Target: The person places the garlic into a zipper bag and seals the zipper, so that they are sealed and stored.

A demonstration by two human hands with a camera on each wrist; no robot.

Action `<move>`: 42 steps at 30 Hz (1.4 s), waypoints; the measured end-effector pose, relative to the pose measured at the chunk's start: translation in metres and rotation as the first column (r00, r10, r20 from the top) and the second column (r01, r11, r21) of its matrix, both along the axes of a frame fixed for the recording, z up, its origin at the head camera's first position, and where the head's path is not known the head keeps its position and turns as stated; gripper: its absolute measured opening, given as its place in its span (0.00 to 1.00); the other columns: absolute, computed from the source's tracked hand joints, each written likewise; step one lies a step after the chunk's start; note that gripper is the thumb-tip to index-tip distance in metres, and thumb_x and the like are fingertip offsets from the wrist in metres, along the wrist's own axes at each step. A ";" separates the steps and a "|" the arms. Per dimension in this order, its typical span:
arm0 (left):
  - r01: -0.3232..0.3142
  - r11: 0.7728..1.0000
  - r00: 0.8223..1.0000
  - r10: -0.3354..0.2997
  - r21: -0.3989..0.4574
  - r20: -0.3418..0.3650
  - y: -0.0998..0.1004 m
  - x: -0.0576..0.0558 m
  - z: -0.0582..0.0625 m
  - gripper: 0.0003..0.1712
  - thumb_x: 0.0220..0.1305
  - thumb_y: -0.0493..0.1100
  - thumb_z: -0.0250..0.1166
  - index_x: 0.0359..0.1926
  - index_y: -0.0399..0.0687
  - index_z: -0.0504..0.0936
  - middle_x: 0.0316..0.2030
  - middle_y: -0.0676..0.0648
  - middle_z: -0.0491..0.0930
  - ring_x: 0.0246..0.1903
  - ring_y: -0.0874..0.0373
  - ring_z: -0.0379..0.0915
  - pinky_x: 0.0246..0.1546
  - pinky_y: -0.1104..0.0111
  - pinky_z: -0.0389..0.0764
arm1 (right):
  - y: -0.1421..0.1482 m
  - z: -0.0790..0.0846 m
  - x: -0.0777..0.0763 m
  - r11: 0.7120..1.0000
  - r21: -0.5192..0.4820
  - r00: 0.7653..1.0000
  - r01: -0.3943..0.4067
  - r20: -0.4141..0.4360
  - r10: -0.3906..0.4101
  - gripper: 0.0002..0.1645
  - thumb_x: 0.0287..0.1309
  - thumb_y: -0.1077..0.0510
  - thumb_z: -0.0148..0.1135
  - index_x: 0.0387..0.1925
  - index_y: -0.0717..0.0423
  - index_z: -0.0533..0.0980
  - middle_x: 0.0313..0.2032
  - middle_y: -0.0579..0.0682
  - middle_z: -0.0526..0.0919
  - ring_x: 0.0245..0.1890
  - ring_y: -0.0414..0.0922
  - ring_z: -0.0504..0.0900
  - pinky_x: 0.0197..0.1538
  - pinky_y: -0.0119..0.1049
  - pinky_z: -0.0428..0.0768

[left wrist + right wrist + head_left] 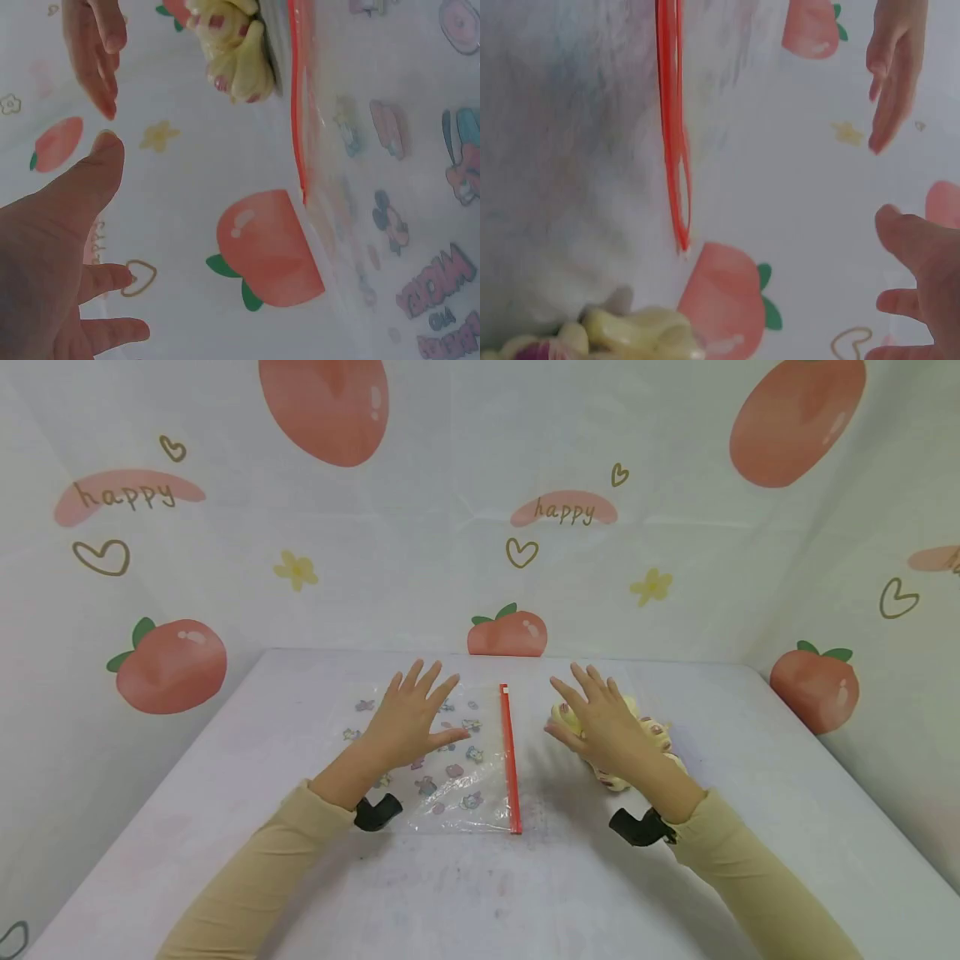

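My left hand (408,722) is held out with its fingers spread and nothing in it. It overlaps a clear plastic zip bag (487,785) in the head view; the bag is printed with small cartoon figures and has a red strip (511,760) down its right edge. To the right, my right hand (606,727) also has spread fingers and is bare of any object. Behind it, partly hidden, lies a lumpy cream-yellow thing (656,735) with reddish patches. The left wrist view shows rounded, glossy parts of this yellow thing (240,64) beyond the bag's red edge.
Both things lie on a white table (450,893). A white cloth backdrop (450,527) printed with peaches, hearts and flowers stands at the back and sides. A black wrist mount (377,812) sits at the left cuff and another black mount (641,827) at the right cuff.
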State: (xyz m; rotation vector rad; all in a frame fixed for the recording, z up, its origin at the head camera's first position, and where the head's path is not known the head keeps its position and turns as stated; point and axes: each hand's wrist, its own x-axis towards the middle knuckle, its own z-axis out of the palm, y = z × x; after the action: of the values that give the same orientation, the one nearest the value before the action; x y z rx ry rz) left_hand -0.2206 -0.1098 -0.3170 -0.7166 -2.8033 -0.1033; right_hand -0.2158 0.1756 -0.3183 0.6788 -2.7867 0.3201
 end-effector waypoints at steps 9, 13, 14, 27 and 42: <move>0.093 0.995 0.987 -0.089 -0.030 0.134 0.021 0.007 -0.002 0.44 0.59 0.65 0.59 0.69 0.47 0.59 0.68 0.38 0.59 0.69 0.39 0.53 0.66 0.48 0.59 | -0.016 -0.014 0.012 0.993 0.017 0.993 -0.114 0.043 0.113 0.31 0.59 0.46 0.60 0.60 0.55 0.69 0.62 0.62 0.69 0.62 0.60 0.70 0.56 0.53 0.74; 0.137 0.991 0.972 -0.131 -0.014 0.193 0.027 0.008 -0.008 0.44 0.59 0.64 0.59 0.69 0.48 0.59 0.68 0.38 0.60 0.68 0.39 0.54 0.65 0.49 0.61 | -0.020 -0.022 0.012 0.989 0.039 0.981 -0.142 0.138 0.135 0.27 0.60 0.49 0.60 0.58 0.56 0.71 0.60 0.62 0.72 0.59 0.59 0.73 0.55 0.52 0.75; 0.147 0.989 0.968 -0.142 -0.007 0.207 0.028 0.008 -0.009 0.43 0.59 0.64 0.60 0.69 0.47 0.59 0.68 0.38 0.60 0.68 0.39 0.55 0.65 0.49 0.61 | -0.020 -0.025 0.012 0.988 0.045 0.979 -0.150 0.150 0.141 0.27 0.60 0.50 0.60 0.58 0.56 0.71 0.59 0.62 0.72 0.59 0.59 0.73 0.54 0.52 0.76; 0.187 0.982 0.920 -0.178 0.009 0.350 0.042 0.005 -0.037 0.42 0.58 0.62 0.62 0.68 0.49 0.61 0.66 0.40 0.63 0.67 0.45 0.58 0.64 0.51 0.63 | -0.025 -0.050 0.008 0.974 0.068 0.946 -0.218 0.259 0.194 0.25 0.59 0.51 0.60 0.55 0.60 0.72 0.54 0.62 0.76 0.55 0.56 0.77 0.56 0.49 0.75; 0.140 0.989 0.879 -0.104 -0.042 0.466 0.045 0.007 -0.053 0.45 0.57 0.64 0.61 0.70 0.53 0.57 0.67 0.42 0.62 0.66 0.45 0.60 0.65 0.54 0.63 | -0.026 -0.060 0.006 0.971 0.061 0.908 -0.231 0.373 0.192 0.32 0.59 0.47 0.60 0.60 0.60 0.69 0.61 0.67 0.69 0.63 0.62 0.68 0.63 0.55 0.67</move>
State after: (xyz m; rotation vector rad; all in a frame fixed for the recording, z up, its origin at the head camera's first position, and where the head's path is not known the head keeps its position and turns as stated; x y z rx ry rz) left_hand -0.2139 -0.0645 -0.3696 -1.0043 -3.2243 -0.2209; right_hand -0.2095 0.1494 -0.3784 1.0500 -3.1017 0.3798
